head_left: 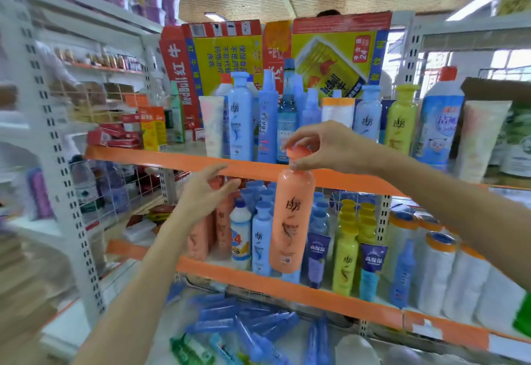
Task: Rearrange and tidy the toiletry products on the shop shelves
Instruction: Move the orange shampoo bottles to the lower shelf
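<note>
Right hand point(324, 146) pinching orange bottle point(291, 221) by its cap, left hand point(205, 192) fingers released, reaching toward shelf bottles.

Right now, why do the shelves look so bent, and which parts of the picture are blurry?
In the head view the wide lens bows the orange shelf edge and leans the uprights outward. The orange bottle, pinched at its cap by the right hand, is fairly sharp; the left edge and the blue tubes below are smeared. Ceiling lights flare white, top right.
</note>
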